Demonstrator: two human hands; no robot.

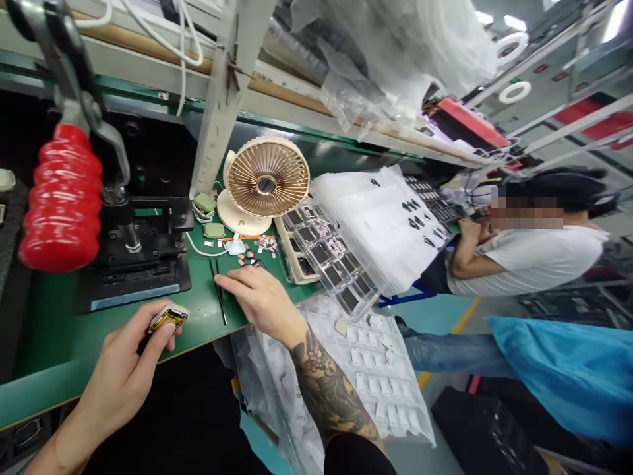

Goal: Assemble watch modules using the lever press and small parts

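My left hand (pixel 129 359) pinches a small device housing (pixel 169 318) between thumb and fingers, just above the bench's front edge. The housing looks like a watch case, silvery at the rim with yellow and black parts showing inside. My right hand (pixel 262 302) lies low over the green bench, its fingers stretched out. Black tweezers (pixel 220 297) lie beside its fingertips; whether a fingertip touches them I cannot tell. Behind that hand are small loose pieces (pixel 267 245), partly hidden dark item included, and a greenish square part (pixel 214 230).
A press with a red handle (pixel 62 198) stands at left. A beige fan (pixel 267 177) sits at the back. Right of it, clear trays (pixel 341 264) hold dark parts beside a white sheet (pixel 380 224). White pieces lie on a lower sheet (pixel 378 369). A co-worker (pixel 524 257) sits farther right.
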